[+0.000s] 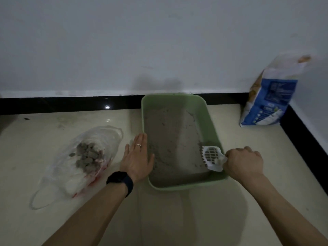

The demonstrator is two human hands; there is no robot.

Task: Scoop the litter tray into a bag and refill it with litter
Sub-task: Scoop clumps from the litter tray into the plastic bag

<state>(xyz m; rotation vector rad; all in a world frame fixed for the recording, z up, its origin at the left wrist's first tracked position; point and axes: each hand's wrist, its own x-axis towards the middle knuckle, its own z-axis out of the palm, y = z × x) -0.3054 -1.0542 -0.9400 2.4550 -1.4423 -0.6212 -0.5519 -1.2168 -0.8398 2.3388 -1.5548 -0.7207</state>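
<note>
A green litter tray (212, 121) stands on the pale floor against the wall, with grey litter spread thin over its bottom. My right hand (244, 161) grips the handle of a white slotted scoop (212, 158), whose head rests inside the tray at its near right corner. My left hand (137, 158) lies flat with fingers apart against the tray's left rim and holds nothing. Left of the tray lies a clear plastic bag (85, 157) with grey clumps inside it.
A blue and white litter sack (268, 102) stands upright in the right corner against the wall. A black skirting runs along the back wall and down the right side. A dark watch sits on my left wrist.
</note>
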